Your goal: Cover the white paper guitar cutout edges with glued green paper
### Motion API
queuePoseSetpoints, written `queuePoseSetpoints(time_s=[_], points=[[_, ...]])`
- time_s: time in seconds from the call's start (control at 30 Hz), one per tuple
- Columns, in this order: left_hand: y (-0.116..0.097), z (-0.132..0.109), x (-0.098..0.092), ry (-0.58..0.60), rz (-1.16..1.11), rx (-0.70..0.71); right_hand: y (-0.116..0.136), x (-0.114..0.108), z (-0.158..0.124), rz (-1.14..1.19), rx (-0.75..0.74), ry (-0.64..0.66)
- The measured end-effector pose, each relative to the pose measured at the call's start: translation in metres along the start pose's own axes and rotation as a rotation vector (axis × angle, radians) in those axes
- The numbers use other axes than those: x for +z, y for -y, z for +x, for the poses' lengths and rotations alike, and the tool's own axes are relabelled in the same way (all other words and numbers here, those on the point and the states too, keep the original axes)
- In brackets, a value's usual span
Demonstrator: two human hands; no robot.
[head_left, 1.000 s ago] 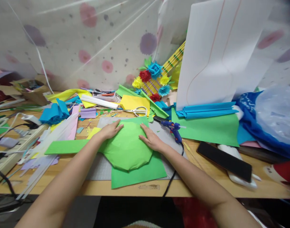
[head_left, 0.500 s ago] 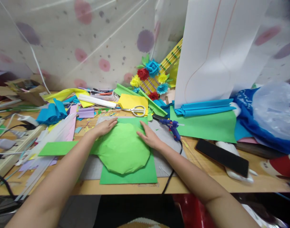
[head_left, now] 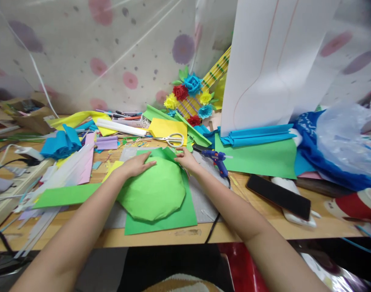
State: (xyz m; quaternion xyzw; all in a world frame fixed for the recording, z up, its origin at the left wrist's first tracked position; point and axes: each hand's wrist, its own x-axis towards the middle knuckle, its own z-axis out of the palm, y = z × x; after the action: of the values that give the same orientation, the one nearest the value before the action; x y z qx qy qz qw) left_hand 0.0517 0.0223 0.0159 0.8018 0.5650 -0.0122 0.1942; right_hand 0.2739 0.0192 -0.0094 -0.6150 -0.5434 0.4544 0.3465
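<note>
A light-green rounded paper-covered shape (head_left: 153,190) with a long flat green neck (head_left: 65,195) lies on a darker green sheet (head_left: 190,217). My left hand (head_left: 138,165) rests on the shape's upper left edge, fingers stretched out and thumb apart. At the sheet's far right corner, my right hand (head_left: 186,159) is closed on the paper, which bends up between the two hands. The sheet lies over a grey cutting mat (head_left: 203,202). A blue glue gun (head_left: 217,159) sits just right of my right hand. Scissors (head_left: 173,140) lie beyond it on yellow paper (head_left: 164,127).
On the right are a phone (head_left: 278,196), a red and white cup (head_left: 360,206) and a blue bag (head_left: 310,152). Glue sticks (head_left: 71,162) and a power strip (head_left: 27,184) lie left. A flower-decorated guitar (head_left: 190,103) and a white board (head_left: 264,65) stand behind.
My right hand has moved from the shape's right side to the sheet's far corner and lifted it. My left thumb has spread over the shape. The view has shifted slightly.
</note>
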Motion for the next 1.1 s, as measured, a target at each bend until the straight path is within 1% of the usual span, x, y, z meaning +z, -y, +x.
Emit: queuePoseSetpoints(time_s=[0.07,0.13,0.27,0.33,0.4,0.5,0.6,0.67,0.8,0.9,0.97,1.03,1.1], points=[[0.005,-0.003,-0.003,0.005,0.010,-0.035,0.003,0.002,0.006,-0.027,-0.055,0.085],[0.008,-0.006,-0.006,0.005,0.018,-0.062,0.004,0.000,0.011,-0.126,-0.106,0.103],[0.010,-0.011,-0.006,-0.015,0.015,-0.085,0.001,-0.014,0.016,-0.477,-0.196,-0.030],[0.009,-0.008,-0.003,-0.037,0.003,-0.077,-0.001,-0.020,0.015,-0.592,-0.226,-0.076],[0.006,-0.004,0.001,-0.059,-0.016,-0.065,-0.003,-0.023,0.014,-0.606,-0.231,-0.115],[0.000,0.006,0.005,-0.069,-0.044,-0.049,-0.007,-0.019,0.011,-0.534,-0.244,-0.181],[-0.005,0.013,0.006,-0.072,-0.048,-0.025,-0.014,-0.011,0.008,-0.553,-0.339,-0.300],[-0.007,0.014,0.005,-0.076,-0.050,-0.024,-0.020,-0.007,0.006,-0.589,-0.398,-0.353],[-0.007,0.014,0.005,-0.080,-0.074,-0.037,-0.029,-0.004,0.002,-0.586,-0.473,-0.352],[-0.006,0.013,0.005,-0.078,-0.086,-0.017,-0.029,-0.004,-0.003,-0.591,-0.550,-0.340],[-0.005,0.014,0.005,-0.072,-0.088,0.005,-0.025,-0.005,-0.006,-0.620,-0.585,-0.357],[-0.005,0.015,0.005,-0.086,-0.092,0.009,-0.016,-0.006,-0.006,-0.663,-0.585,-0.369],[-0.005,0.017,0.004,-0.168,-0.106,-0.023,-0.003,-0.008,-0.001,-0.698,-0.537,-0.353]])
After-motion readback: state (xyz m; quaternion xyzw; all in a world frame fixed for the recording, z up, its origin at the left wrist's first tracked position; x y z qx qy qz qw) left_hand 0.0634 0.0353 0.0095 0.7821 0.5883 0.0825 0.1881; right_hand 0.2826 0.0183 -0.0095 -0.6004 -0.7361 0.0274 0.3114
